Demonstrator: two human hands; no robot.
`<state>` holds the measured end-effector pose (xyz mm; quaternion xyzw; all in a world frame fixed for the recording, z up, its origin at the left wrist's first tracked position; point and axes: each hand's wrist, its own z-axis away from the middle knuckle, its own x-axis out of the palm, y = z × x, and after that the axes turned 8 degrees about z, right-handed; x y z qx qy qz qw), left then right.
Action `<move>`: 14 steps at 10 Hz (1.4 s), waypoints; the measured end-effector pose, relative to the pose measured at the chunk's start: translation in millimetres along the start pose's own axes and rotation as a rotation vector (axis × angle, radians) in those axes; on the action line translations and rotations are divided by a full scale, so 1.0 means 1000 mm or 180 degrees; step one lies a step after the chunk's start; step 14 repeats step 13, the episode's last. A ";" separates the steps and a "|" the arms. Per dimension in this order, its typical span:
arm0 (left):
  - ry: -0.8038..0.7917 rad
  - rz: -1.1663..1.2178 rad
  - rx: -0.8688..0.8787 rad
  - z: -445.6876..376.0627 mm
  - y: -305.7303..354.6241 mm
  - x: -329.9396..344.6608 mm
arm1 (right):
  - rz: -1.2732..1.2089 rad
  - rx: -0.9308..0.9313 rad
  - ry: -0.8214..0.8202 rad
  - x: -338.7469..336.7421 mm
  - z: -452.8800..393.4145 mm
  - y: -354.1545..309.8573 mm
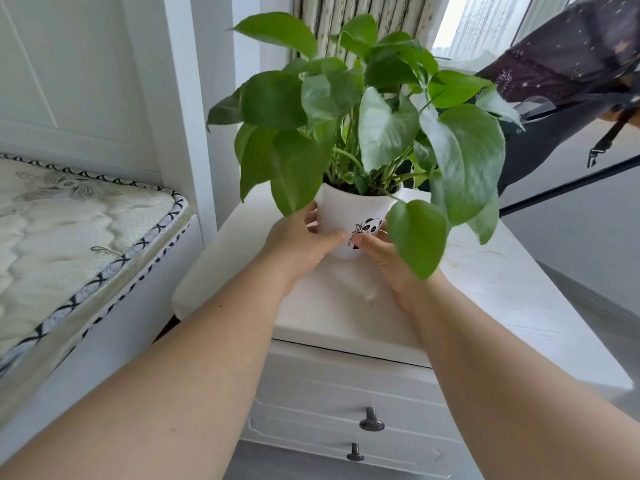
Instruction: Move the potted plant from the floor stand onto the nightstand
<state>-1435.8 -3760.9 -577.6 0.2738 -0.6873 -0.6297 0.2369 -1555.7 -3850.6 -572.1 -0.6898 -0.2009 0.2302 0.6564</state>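
Observation:
A potted plant [353, 216] with broad green leaves grows in a white pot that bears a small panda picture. The pot stands upright over the white top of the nightstand [485, 282]; whether its base touches the top I cannot tell. My left hand [298, 244] wraps the pot's left side. My right hand [388, 261] grips its right side, partly hidden behind a hanging leaf. The floor stand is out of view.
A bed with a patterned mattress [69, 237] lies to the left, against a white headboard [86, 81]. The nightstand has two drawers with dark knobs [371, 420]. Curtains [346, 15] and a window are behind. A dark garment [571, 64] hangs at the upper right.

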 end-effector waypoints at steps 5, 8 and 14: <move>0.0371 -0.0608 0.0221 0.000 -0.004 0.006 | 0.1224 -0.0378 0.0198 0.000 -0.003 0.001; 0.0210 -0.0809 0.0046 0.005 -0.006 0.001 | 0.2751 -0.0670 0.0342 0.004 0.013 0.005; -0.0193 -0.1347 -0.0985 0.123 0.089 -0.024 | 0.2844 0.0681 -0.0363 0.006 0.129 -0.088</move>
